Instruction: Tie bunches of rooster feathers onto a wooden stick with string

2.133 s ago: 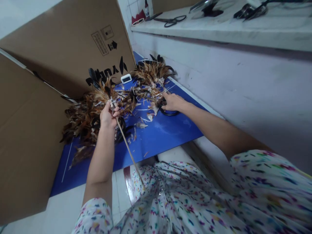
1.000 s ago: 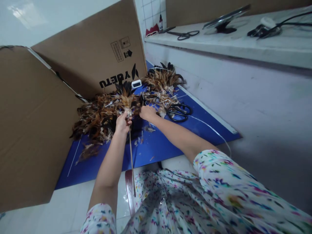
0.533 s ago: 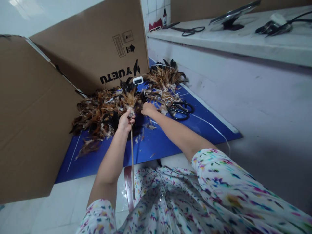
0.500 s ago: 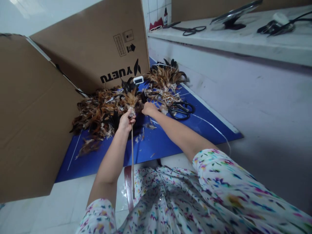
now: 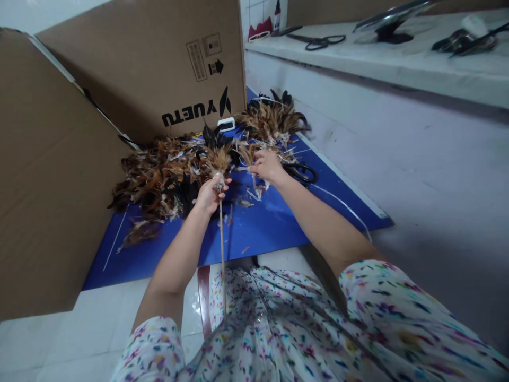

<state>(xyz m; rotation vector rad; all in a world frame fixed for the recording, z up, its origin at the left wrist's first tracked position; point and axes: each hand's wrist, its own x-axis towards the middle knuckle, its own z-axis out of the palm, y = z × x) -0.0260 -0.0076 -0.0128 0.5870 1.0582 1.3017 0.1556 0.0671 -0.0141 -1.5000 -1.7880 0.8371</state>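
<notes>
My left hand (image 5: pixel 210 195) is closed around the upper part of a thin wooden stick (image 5: pixel 222 239). Brown and black feathers fan out from the stick's top as a feather duster (image 5: pixel 218 159), and the bare lower end points down toward my lap. To the right, my right hand (image 5: pixel 265 165) hovers low over the blue board with its fingers loosely apart. Loose light-brown feathers (image 5: pixel 247 152) lie right beside its fingertips; I see nothing clearly gripped. Black-handled scissors (image 5: pixel 304 172) lie just behind that hand, partly covered by it.
A big feather pile (image 5: pixel 147 180) covers the left of the blue board (image 5: pixel 262 228), and a feather bundle (image 5: pixel 274 119) lies at its back right. Cardboard panels (image 5: pixel 139 63) stand behind and left. Another pair of scissors (image 5: pixel 318 42) rests on the white ledge (image 5: pixel 397 63).
My right hand has moved right, away from the duster, and its fingers have loosened. The left hand still holds the stick. The view has shifted slightly.
</notes>
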